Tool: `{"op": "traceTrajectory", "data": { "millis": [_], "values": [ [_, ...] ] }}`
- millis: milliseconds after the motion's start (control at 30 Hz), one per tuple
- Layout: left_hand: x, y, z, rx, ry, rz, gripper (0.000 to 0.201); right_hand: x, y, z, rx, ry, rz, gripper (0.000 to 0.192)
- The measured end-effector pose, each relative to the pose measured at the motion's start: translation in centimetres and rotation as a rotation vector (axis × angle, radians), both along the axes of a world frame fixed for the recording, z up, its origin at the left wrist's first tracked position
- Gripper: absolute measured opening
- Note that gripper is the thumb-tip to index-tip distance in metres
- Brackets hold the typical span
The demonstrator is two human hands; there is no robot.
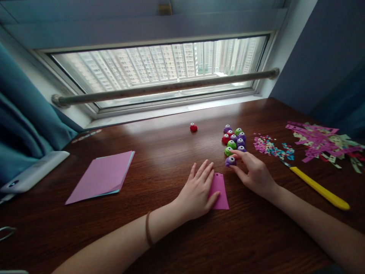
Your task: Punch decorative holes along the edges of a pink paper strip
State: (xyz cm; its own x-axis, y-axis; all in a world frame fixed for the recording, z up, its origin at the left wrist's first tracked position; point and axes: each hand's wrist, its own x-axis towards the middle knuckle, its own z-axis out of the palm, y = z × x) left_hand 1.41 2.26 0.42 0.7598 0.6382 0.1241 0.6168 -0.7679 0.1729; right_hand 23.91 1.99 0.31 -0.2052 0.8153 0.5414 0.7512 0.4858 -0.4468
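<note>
Purple punch (230, 161), a small dome-shaped one, sits just right of the frame's centre on the dark wooden table (159, 160), and I see my right hand (254, 173) pinching it between thumb and fingertips, the fingers curled narrowly round it. It lies at the near end of a tight cluster of punches (234, 139) in purple, green and red, which runs up toward the window. One red punch (193, 127) stands alone, well apart, up and left of that cluster.

My left hand (199, 191) lies flat with fingers spread wide, pressing down on a small pink paper slip (219, 191) at lower centre; the slip pokes out from under the palm on its right side, and its upper edge is just beside the punch I hold. A brown band circles that wrist.

At centre left lies a stack of pink paper (101, 177) with a blue sheet edge showing beneath it. Right of the cluster is a scatter of confetti bits (270, 146), and at the far right a heap of punched paper strips (322, 142). A yellow-handled tool (319, 186) lies slanted below those. A white device (32, 171) rests at the left edge, beside a teal curtain (25, 118)
</note>
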Motion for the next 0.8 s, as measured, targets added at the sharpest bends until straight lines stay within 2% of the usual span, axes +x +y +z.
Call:
{"op": "traceTrajectory", "data": {
  "millis": [200, 433, 567, 667, 733, 800],
  "values": [
    [-0.1, 0.0, 0.3, -0.022, -0.054, -0.019, 0.050, 0.1, 0.3, -0.3, -0.071, -0.072, -0.025, 0.028],
    [-0.1, -0.2, 0.1, -0.031, -0.121, -0.021, 0.040, 0.3, 0.6, -1.1, -0.117, -0.112, -0.043, 0.023],
    [-0.1, -0.2, -0.1, -0.031, -0.149, -0.019, 0.037, 0.2, 0.6, -1.1, -0.094, -0.130, -0.055, 0.025],
    [-0.1, -0.1, -0.1, -0.032, -0.157, -0.017, 0.038, 0.0, 0.4, -0.6, 0.006, -0.156, -0.083, 0.028],
    [-0.1, -0.1, -0.1, -0.033, -0.144, -0.004, 0.042, -0.3, 0.1, -0.2, 0.071, -0.175, -0.034, 0.019],
    [-0.2, -0.1, -0.1, -0.031, -0.119, 0.012, 0.047, -0.7, -0.2, 0.0, 0.065, -0.199, 0.092, 0.011]
  ]
}}
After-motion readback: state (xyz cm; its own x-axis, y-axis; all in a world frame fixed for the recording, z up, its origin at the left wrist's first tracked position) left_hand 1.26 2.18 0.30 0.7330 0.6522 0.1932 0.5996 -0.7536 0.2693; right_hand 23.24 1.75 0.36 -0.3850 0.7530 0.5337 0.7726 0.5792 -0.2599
